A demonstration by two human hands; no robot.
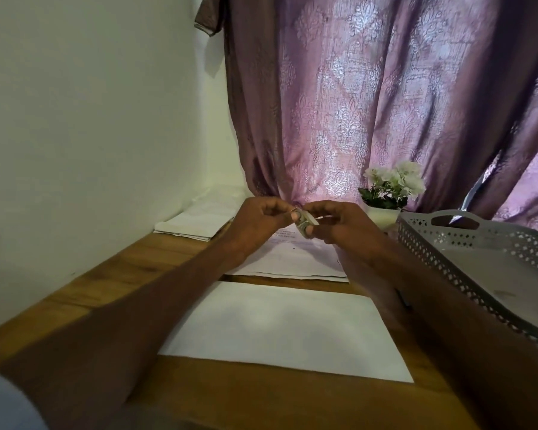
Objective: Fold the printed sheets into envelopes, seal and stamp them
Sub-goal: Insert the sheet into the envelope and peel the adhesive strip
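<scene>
Pinching a small stamp (pixel 305 223) between left hand (pixel 258 223) and right hand (pixel 339 225), a person works above a white envelope (pixel 286 330) lying unstamped on the wooden table (pixel 106 290), printed sheets (pixel 295 259) waiting beyond.

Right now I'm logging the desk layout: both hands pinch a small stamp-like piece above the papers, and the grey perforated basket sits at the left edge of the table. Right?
Not quite. The head view shows the grey perforated basket at the right edge of the table, not the left. The rest stands: left hand and right hand pinch the small stamp-like piece above the papers.
</scene>
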